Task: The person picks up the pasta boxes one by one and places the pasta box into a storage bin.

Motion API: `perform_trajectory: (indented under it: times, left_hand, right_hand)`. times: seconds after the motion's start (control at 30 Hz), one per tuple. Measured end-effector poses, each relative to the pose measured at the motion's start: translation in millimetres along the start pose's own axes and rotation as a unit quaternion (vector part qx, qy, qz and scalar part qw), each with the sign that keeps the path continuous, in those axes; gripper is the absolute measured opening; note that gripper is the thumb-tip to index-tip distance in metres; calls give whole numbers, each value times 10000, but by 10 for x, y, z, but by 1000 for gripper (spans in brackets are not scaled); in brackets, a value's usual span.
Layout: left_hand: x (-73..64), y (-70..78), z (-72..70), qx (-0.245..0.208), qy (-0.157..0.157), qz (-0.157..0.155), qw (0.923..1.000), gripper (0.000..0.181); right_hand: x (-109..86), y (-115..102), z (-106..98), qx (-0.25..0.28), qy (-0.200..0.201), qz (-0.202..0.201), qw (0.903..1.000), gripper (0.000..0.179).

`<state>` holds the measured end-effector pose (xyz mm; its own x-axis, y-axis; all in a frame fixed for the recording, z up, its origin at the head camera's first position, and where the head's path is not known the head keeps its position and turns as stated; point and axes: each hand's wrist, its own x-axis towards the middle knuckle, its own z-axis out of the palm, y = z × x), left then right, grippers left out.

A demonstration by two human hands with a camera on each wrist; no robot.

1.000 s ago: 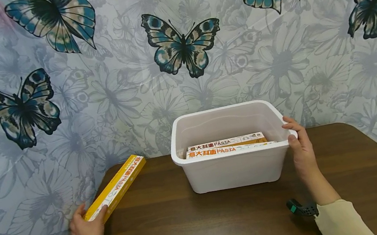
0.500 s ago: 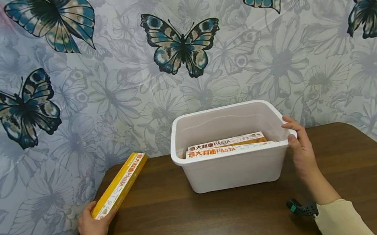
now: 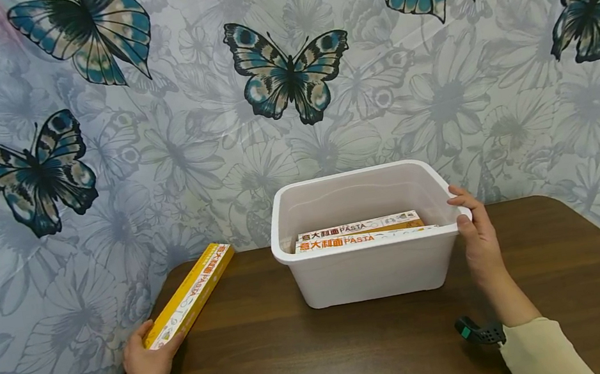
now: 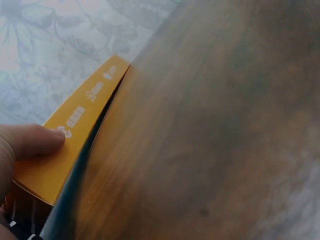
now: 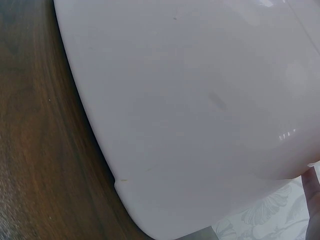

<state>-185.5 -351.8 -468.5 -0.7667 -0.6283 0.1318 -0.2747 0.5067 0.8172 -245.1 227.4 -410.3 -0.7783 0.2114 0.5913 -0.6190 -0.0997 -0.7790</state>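
A long yellow pasta box [image 3: 190, 294] lies slanted along the left edge of the table, its far end pointing up and right. My left hand [image 3: 149, 365] grips its near end, and in the left wrist view the thumb [image 4: 40, 140] presses on the yellow side [image 4: 82, 117]. To the right stands a white plastic bin [image 3: 371, 273], its wall filling much of the right wrist view. My right hand [image 3: 481, 237] holds the right end of its rim, fingers over the edge. Inside the bin are two pasta boxes [image 3: 366, 238], mostly hidden by the front wall.
The dark brown wooden table [image 3: 315, 366] runs beneath everything and has a rounded far right corner. Right behind it rises a wall covering [image 3: 184, 152] printed with flowers and large butterflies. A dark band [image 3: 481, 331] sits at the right wrist.
Between one second and half a second ago, my left hand and the pasta box shifted slightly right and the hand's grip changed a little. Since then, both hands have stayed almost still.
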Motion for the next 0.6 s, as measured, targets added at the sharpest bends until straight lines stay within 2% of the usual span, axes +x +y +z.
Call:
perform_trajectory:
  times: [0.2,0.37,0.53,0.6]
  left_hand:
    - [-14,26,23,-766,196,-87,9968,85]
    - [-21,79,32,-1597,478,-182,9858,82]
    - [-43,109,34,-2442,784,-243,9662,74]
    - [-43,116,36,-2878,864,-259,9534,72]
  right_hand:
    - [0,10,-1,22,-13,-43,10000,32]
    - [0,15,-4,26,-7,-57,10000,32]
    - [1,11,1,23,12,-30,10000,33]
    - [2,10,3,9,19,-20,10000,34]
